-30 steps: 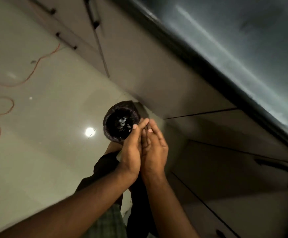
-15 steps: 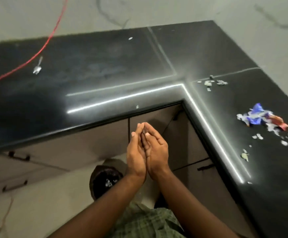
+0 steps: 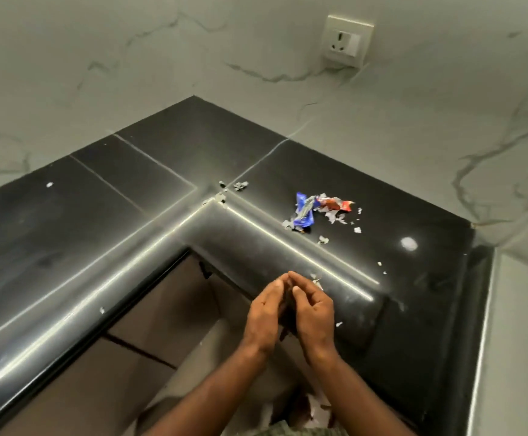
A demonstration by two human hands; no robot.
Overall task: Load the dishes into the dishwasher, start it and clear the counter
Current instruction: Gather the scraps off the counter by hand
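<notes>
- On the black counter [image 3: 162,196], right of the inner corner, lies a torn wrapper [image 3: 317,209], blue and red, with pale scraps [image 3: 339,220] scattered just beside it and toward the near edge.
- More small scraps [image 3: 231,190] sit at the corner seam.
- Left hand [image 3: 264,316] and right hand [image 3: 313,313] hover over the near counter edge, fingertips meeting, fingers loosely bent; whether they hold anything cannot be told.
- Brown cabinet fronts [image 3: 149,313] stand below the counter.
- A wall socket [image 3: 346,40] is mounted on the far marble wall [image 3: 130,58].
</notes>
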